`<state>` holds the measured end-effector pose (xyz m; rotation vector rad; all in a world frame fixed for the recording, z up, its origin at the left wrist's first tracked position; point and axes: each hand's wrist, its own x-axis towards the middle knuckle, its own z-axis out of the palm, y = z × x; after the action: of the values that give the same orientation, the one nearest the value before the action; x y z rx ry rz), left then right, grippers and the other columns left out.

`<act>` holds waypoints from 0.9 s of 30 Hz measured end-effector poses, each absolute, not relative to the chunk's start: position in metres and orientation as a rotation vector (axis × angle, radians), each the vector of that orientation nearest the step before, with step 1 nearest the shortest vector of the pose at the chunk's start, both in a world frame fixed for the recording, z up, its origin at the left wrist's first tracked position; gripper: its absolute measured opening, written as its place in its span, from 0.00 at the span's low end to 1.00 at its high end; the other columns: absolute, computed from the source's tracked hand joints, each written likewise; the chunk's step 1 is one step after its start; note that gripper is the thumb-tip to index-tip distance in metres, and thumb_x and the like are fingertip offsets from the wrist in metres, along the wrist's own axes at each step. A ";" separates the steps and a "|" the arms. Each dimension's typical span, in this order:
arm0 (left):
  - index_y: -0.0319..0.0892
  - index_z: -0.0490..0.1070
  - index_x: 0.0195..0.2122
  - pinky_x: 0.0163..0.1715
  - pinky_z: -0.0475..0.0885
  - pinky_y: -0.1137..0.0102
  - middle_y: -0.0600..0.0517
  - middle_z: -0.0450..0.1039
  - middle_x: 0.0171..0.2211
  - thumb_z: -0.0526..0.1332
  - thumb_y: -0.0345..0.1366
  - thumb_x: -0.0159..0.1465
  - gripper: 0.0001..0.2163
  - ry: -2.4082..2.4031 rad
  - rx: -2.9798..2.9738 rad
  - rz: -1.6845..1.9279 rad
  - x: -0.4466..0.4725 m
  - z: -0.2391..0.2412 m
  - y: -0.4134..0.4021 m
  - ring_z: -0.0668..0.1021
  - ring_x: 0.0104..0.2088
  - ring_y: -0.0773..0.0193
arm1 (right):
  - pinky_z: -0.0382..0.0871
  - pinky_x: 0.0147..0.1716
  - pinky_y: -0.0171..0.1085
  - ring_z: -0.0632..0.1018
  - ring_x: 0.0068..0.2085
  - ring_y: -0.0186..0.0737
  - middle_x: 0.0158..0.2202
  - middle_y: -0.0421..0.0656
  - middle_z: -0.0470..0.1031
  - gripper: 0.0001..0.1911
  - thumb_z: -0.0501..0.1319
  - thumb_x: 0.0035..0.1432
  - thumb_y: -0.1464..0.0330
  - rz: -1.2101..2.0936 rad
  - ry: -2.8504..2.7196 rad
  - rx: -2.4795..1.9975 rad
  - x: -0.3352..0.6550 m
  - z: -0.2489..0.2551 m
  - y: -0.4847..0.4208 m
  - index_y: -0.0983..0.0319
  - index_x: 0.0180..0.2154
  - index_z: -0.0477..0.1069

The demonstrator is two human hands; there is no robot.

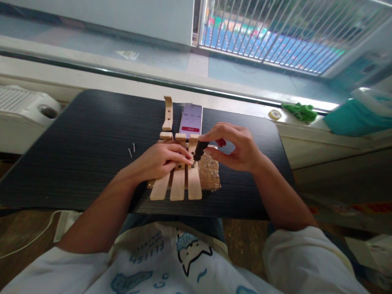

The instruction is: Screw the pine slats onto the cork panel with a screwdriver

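A black-handled screwdriver [200, 150] is pinched in my right hand [237, 146]. It leans over the rightmost of three pale wooden hooks [194, 183], its tip at a hole in that piece. Flat across the hooks lies my left hand [162, 160], fingers stretched out and fingertips close to the screwdriver tip. The middle hook [177, 185] and the left hook [160, 188] run partly beneath that hand. Under all three is a brown, perforated block [210, 169] with a shiny wrapping. Whether a screw sits under the tip I cannot make out.
A loose wooden hook [168, 114] and a phone [191, 118] showing a timer lie behind the block. Two screws [131, 150] rest on the black table [76, 163] to the left. Tape [275, 114] and a green cloth [300, 112] are on the windowsill.
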<state>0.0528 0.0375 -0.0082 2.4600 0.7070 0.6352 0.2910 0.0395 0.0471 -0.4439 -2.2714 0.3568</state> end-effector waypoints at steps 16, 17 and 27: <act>0.45 0.80 0.41 0.50 0.72 0.69 0.52 0.79 0.44 0.52 0.26 0.63 0.16 0.709 2.454 0.643 0.054 -0.008 0.037 0.79 0.44 0.65 | 0.61 0.23 0.28 0.66 0.25 0.22 0.36 0.40 0.77 0.07 0.58 0.63 0.70 0.886 -2.202 -0.441 0.291 0.043 0.042 0.64 0.43 0.65; 0.45 0.80 0.41 0.50 0.72 0.69 0.52 0.79 0.44 0.52 0.26 0.63 0.16 0.707 2.457 0.646 0.054 -0.008 0.037 0.79 0.44 0.66 | 0.61 0.22 0.28 0.65 0.24 0.22 0.35 0.40 0.77 0.07 0.59 0.62 0.70 0.864 -2.204 -0.451 0.291 0.044 0.042 0.64 0.43 0.66; 0.46 0.80 0.41 0.50 0.72 0.69 0.52 0.79 0.44 0.53 0.26 0.63 0.16 0.705 2.450 0.642 0.053 -0.009 0.038 0.79 0.43 0.65 | 0.59 0.20 0.28 0.61 0.22 0.23 0.28 0.38 0.77 0.09 0.64 0.58 0.66 0.690 -2.178 -0.534 0.293 0.044 0.042 0.64 0.39 0.72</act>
<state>0.0531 0.0381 -0.0087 2.4497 0.7051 0.6422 0.2929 0.0424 0.0438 -0.5341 -2.1783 0.6902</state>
